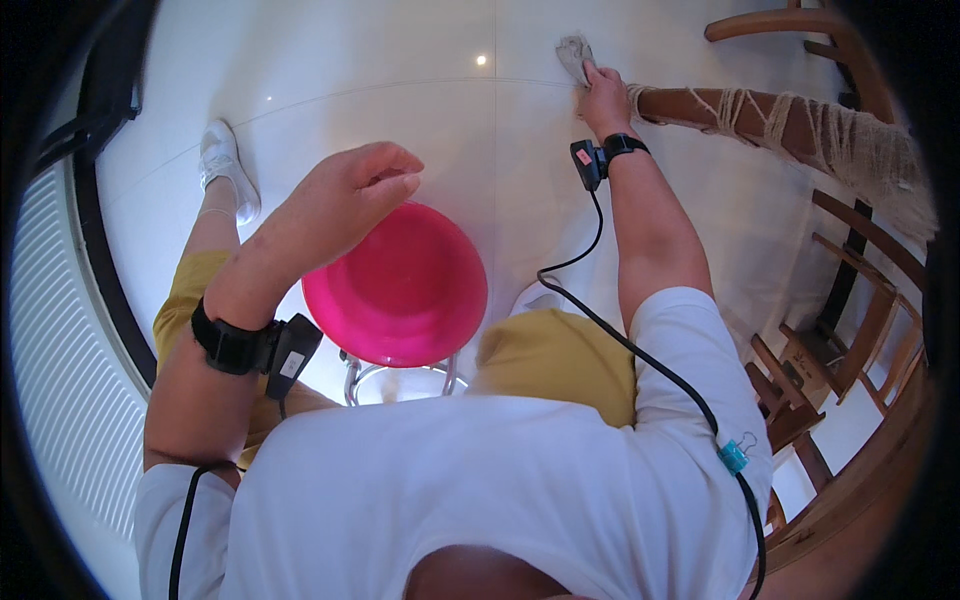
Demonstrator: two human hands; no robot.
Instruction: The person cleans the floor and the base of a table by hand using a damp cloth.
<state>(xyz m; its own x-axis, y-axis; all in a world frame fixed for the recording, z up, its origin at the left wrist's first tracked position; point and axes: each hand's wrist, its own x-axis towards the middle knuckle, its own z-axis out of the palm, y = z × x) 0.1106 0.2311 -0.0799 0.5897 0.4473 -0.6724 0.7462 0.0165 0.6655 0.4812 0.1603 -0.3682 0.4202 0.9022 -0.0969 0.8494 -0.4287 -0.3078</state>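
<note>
My right hand (606, 101) reaches far forward and grips a crumpled grey cloth (574, 55), beside the near end of a curved wooden piece (739, 112) wound with frayed twine. My left hand (367, 191) is raised above the back left edge of a pink plastic basin (409, 281), its fingers curled and thumb towards them, with nothing seen in it. The basin appears to rest on a metal-legged stand (352, 379), most of which it hides. Whether the cloth touches the wood cannot be told.
Wooden chairs (862, 337) stand at the right, with another wooden piece (780, 24) at the top right. A white ribbed panel (71, 352) with a dark edge is at the left. Pale floor tiles (360, 97) lie ahead. A black cable (660, 360) runs along my right arm.
</note>
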